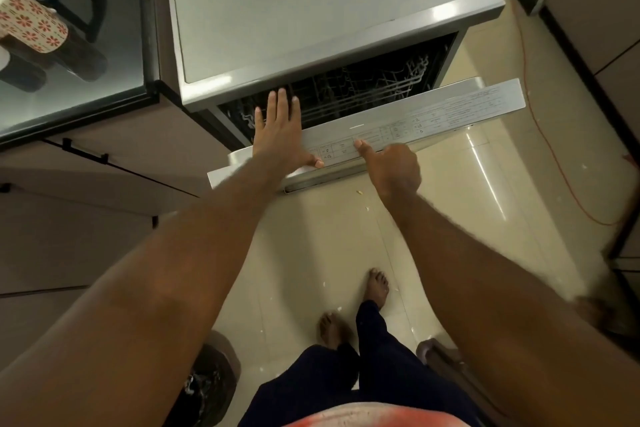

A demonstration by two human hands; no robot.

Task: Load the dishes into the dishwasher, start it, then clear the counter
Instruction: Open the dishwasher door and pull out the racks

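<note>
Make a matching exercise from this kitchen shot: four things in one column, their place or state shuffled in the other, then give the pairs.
Things
1. left hand
2. right hand
3. dishwasher door
4. orange cable

Place or state
A. partly open, racks visible behind it
B. lying on the floor tiles
C. flat, fingers straight, on the door's top edge
D. fingers curled, thumb on the control panel

Pairs: 1-C, 2-D, 3-A, 4-B
</note>
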